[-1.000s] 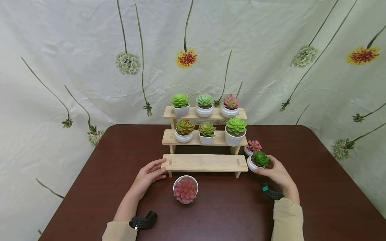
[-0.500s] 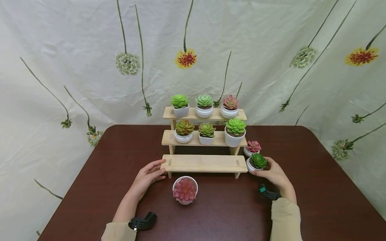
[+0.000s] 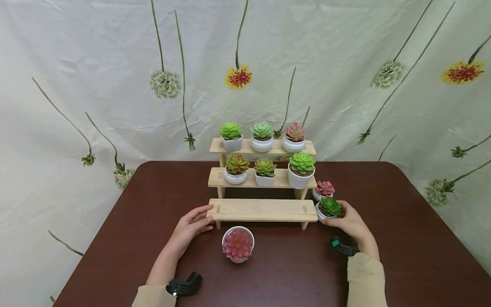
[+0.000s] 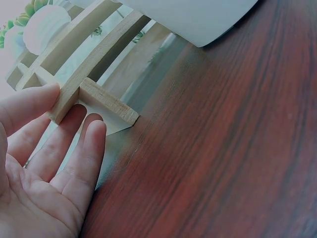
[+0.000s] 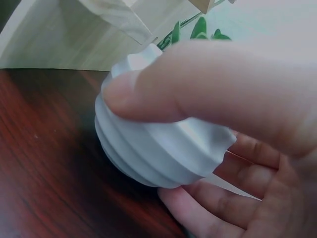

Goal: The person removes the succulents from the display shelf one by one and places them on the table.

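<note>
At the right end of the stand's lowest step, the right hand (image 3: pixel 350 221) grasps a ribbed white pot holding a dark green succulent (image 3: pixel 329 207), thumb and fingers curled round it on the dark brown wooden table (image 3: pixel 402 238). Opposite, the left hand (image 3: pixel 190 224), fingers straight and relaxed, touches the left end of the three-tiered pale wooden stand (image 3: pixel 263 209). Just before the stand sits a white pot with a pink succulent (image 3: pixel 238 244).
</note>
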Demonstrator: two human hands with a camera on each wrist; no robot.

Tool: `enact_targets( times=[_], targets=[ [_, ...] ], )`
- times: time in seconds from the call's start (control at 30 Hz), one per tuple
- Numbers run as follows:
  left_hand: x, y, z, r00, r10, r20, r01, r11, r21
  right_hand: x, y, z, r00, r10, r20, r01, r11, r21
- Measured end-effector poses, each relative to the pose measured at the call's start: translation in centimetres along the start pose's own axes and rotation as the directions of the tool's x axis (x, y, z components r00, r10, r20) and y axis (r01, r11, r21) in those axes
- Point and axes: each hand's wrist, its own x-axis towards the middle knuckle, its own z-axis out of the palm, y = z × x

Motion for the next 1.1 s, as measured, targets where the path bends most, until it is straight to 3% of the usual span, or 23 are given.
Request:
enact_targets(
  times=[0.73, 1.1],
  targets=[
    [-0.1, 0.2, 0.0, 1.000, -0.006, -0.002, 0.006, 1.000, 0.001, 0.0, -0.4, 0.0, 1.000, 0.020, 0.006, -0.020, 0.998, -0.054],
    [-0.1, 0.1, 0.1, 1.000, 0.006, 0.002, -0.006, 1.000, -0.003, -0.5, -1.9, -0.9, 0.999, 0.036, -0.018, -0.037, 0.995, -0.092]
  ],
)
